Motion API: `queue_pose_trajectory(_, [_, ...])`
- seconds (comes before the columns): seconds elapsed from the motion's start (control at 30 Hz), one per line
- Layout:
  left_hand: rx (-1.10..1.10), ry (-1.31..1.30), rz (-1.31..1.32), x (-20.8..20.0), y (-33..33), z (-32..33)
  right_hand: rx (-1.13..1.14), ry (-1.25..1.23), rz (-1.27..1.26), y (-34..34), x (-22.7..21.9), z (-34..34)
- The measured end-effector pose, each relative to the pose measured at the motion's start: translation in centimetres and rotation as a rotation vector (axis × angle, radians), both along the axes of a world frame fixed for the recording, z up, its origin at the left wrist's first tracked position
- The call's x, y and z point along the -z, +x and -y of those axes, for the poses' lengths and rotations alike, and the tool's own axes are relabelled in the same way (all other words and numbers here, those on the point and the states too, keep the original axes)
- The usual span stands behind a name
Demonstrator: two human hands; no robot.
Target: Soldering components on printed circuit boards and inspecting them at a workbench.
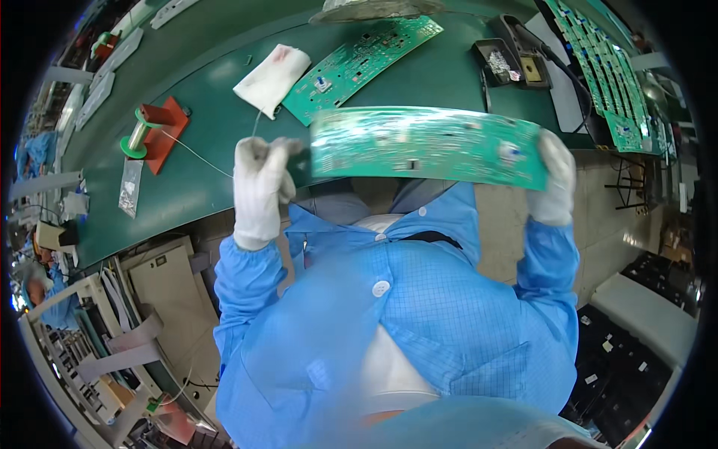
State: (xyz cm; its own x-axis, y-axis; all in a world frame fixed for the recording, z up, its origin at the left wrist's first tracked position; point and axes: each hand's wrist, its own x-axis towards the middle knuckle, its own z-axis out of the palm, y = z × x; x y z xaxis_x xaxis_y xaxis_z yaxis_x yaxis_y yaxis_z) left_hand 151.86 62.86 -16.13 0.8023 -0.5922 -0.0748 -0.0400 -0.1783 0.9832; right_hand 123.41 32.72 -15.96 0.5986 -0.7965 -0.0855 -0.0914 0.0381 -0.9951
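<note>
With right hand (552,183), clamps fingers (555,150) on right end of board (426,146); holds left hand (259,187) just beside board's left end, cannot tell state of left fingers.

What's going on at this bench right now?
A person in a blue smock and white gloves has a long green circuit board up at the near edge of the green table. The right hand grips its right end; the left hand is raised near its other end, its grip unclear. Beyond, a second circuit board lies beside a folded white cloth. A wire spool sits to the left.
</note>
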Motion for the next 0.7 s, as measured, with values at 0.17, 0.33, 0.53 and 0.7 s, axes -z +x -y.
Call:
queue_pose_trajectory(0.17, [0.027, 0.367, 0.879, 2.7, 1.7, 4.5, 0.123, -1.156, -0.384, -9.2, -2.4, 2.5])
queue_pose_trajectory(0.33, [0.165, 0.527, 1.249, 3.9, 4.0, 7.8, 0.093, -1.171, -0.481, -11.5, 0.2, 3.9])
queue_pose_trajectory(0.53, [0.248, 0.442, 1.603, 2.0, 6.3, 6.8, -0.159, -1.058, -0.358, -5.4, 3.5, 3.7])
queue_pose_trajectory(0.7, [0.115, 0.302, 1.039, -1.3, 7.8, 5.6, -0.022, 0.335, -0.046, 2.2, 3.6, 1.4])
